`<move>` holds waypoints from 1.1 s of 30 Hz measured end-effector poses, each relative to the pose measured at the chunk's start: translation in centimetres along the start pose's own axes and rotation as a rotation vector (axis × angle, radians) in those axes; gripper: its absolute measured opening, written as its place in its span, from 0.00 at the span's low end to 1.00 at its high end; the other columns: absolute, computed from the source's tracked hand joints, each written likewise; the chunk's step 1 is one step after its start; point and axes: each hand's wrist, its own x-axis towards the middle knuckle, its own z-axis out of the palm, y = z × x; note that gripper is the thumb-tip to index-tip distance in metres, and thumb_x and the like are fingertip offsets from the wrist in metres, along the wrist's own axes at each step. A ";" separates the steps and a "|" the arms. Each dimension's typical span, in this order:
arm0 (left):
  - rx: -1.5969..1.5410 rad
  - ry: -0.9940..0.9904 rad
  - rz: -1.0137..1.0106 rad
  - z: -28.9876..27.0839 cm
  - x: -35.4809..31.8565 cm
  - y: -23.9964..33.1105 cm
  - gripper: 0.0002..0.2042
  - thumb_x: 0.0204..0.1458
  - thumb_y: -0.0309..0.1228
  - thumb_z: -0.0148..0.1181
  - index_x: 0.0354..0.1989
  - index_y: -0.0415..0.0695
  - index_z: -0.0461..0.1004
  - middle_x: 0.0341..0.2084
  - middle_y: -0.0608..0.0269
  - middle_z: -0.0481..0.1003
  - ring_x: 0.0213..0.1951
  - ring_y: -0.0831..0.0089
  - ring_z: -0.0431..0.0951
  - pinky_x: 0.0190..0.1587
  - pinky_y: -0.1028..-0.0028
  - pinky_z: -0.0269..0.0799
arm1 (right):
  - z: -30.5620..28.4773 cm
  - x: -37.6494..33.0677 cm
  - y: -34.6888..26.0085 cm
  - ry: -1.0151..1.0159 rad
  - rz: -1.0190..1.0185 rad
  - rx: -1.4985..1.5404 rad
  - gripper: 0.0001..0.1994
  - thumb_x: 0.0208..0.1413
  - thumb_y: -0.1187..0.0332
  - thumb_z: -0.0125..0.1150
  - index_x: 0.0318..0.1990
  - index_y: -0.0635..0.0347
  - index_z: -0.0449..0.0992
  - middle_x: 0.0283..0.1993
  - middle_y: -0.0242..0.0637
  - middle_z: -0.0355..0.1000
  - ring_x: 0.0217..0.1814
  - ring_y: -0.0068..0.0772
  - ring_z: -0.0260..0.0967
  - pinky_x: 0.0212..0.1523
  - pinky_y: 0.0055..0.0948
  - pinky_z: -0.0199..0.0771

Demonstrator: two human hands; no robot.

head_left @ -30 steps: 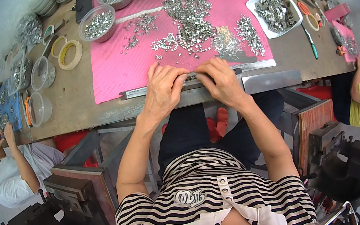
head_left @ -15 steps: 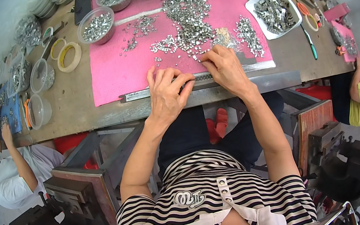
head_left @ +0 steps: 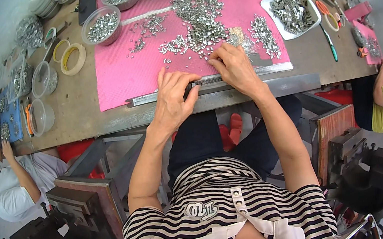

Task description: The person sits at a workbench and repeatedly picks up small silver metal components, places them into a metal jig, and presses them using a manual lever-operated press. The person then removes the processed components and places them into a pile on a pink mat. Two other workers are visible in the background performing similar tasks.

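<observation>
Metal bar [head_left: 211, 81] showing more than before: right hand [head_left: 235, 65] reaching loose bits [head_left: 206, 32], left hand [head_left: 173, 93] staying; can't tell either grip.

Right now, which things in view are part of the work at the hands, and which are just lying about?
Seemingly in use:
- left hand, at the metal strip
- right hand, near the loose metal pieces
- pink mat under the pieces

Seemingly lying about:
- tape roll
- green-handled tool
- flat dark object

A long, straight silvery metal rail [head_left: 274, 68] lies flat along the near edge of the pink mat [head_left: 118, 76]; small shiny metal pieces [head_left: 202, 31] sit heaped loosely beyond it.
</observation>
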 end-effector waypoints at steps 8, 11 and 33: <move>0.134 0.040 0.004 1.0 -0.4 0.2 0.10 0.53 0.29 0.69 0.43 0.45 0.80 0.39 0.63 0.79 0.47 0.62 0.77 0.70 0.45 0.52 | -0.6 -2.2 -3.0 0.037 -0.136 0.135 0.03 0.58 0.76 0.66 0.38 0.62 0.78 0.36 0.37 0.72 0.40 0.41 0.70 0.44 0.37 0.64; 0.136 0.080 -0.017 1.2 -0.4 0.6 0.09 0.53 0.29 0.70 0.42 0.45 0.81 0.39 0.64 0.79 0.48 0.63 0.77 0.70 0.44 0.52 | 0.2 -2.6 -3.0 0.078 -0.164 0.048 0.04 0.57 0.75 0.67 0.38 0.61 0.79 0.37 0.37 0.72 0.40 0.41 0.70 0.44 0.38 0.64; 0.091 0.159 0.035 1.9 -0.7 -0.4 0.08 0.51 0.32 0.73 0.38 0.47 0.84 0.35 0.66 0.78 0.43 0.65 0.77 0.66 0.50 0.60 | -0.2 -0.9 -1.6 0.052 -0.061 0.036 0.04 0.56 0.73 0.68 0.35 0.60 0.78 0.35 0.38 0.71 0.41 0.43 0.71 0.46 0.41 0.64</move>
